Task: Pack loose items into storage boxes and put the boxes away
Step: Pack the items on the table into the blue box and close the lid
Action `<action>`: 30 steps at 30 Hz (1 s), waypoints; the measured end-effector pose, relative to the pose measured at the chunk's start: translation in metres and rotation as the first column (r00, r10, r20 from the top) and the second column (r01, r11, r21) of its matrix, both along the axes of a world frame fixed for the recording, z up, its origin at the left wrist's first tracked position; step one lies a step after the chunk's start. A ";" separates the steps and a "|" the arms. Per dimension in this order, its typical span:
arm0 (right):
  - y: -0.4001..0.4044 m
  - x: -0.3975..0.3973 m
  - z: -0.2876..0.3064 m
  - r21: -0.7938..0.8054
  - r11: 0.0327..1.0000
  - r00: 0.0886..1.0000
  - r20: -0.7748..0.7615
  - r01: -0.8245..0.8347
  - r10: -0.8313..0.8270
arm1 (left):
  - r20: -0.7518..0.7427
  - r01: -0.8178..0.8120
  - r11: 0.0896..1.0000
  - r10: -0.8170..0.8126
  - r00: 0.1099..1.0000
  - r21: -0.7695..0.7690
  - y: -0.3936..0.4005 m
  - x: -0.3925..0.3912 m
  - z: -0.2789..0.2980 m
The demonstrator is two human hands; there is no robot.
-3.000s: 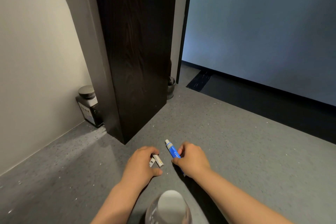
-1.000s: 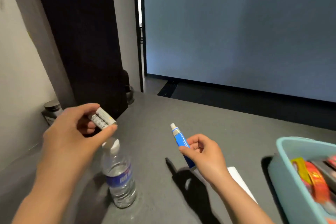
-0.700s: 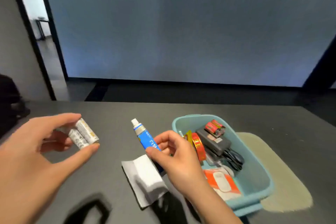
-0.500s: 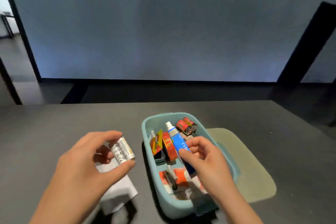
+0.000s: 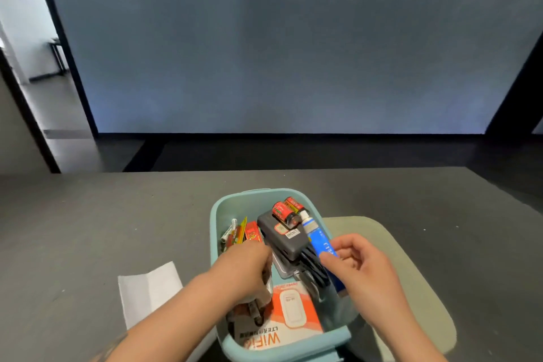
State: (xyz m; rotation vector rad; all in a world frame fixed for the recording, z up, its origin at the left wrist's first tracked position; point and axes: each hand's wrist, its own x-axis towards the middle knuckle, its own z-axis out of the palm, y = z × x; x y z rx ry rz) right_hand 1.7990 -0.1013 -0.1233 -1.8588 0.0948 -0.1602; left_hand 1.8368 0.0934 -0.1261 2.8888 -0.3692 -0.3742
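Both hands are over the teal box (image 5: 219, 216) on the grey table (image 5: 88, 220) now. The left hand (image 5: 245, 269) is reaching down into the box with its back to the camera, fingers curled under, so I can't tell if it's got anything. Half a second ago it was out to the left of the box pinching two little batteries; those are out of sight now. The right hand (image 5: 357, 266) pinches the blue tube (image 5: 318, 239) between thumb and fingers, the tube angled over the box's right side, cap end by the red batteries (image 5: 286, 210). It's further right than before.
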 end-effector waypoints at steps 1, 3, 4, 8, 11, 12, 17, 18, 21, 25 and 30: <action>-0.002 0.003 -0.002 -0.030 0.999 1.000 -0.015 -0.018 0.018 | -0.032 -0.006 0.999 0.007 0.999 0.041 0.000 0.000 -0.005; -0.003 0.008 -0.007 -0.063 0.997 0.999 -0.033 -0.045 0.043 | -0.060 -0.026 0.992 0.034 0.998 0.126 0.000 -0.002 -0.014; -0.002 0.009 -0.009 -0.073 0.996 0.998 -0.036 -0.054 0.052 | -0.045 -0.032 0.985 0.040 0.998 0.169 0.000 -0.004 -0.017; 0.001 0.012 -0.019 -0.205 0.975 0.996 -0.045 -0.080 0.072 | -0.033 -0.016 0.951 0.027 0.999 0.308 -0.004 -0.007 -0.023; 0.001 0.015 -0.021 -0.341 0.930 0.989 -0.096 -0.136 0.109 | -0.050 0.024 0.912 -0.004 0.999 0.410 -0.008 -0.008 -0.026; 0.001 0.016 -0.020 -0.393 0.903 0.984 -0.118 -0.171 0.134 | -0.050 0.035 0.902 -0.015 0.999 0.431 -0.008 -0.009 -0.026; 0.004 0.024 -0.018 -0.694 0.625 0.934 -0.280 -0.356 0.220 | -0.011 0.077 0.870 -0.083 0.997 0.488 -0.007 -0.009 -0.030; 0.005 0.024 -0.020 -0.724 0.585 0.930 -0.300 -0.367 0.212 | -0.003 0.091 0.862 -0.103 0.995 0.498 -0.007 -0.008 -0.030; 0.013 0.027 -0.022 -0.751 0.526 0.916 -0.351 -0.399 0.194 | 0.024 0.102 0.870 -0.129 0.991 0.482 -0.005 -0.008 -0.031; 0.027 0.030 -0.029 -0.777 0.438 0.891 -0.413 -0.453 0.189 | 0.127 0.046 0.923 -0.102 0.987 0.382 -0.002 -0.011 -0.031; 0.032 0.037 -0.040 -0.833 0.373 0.912 -0.386 -0.409 0.140 | 0.242 -0.005 0.979 -0.045 0.969 0.203 0.001 -0.016 -0.029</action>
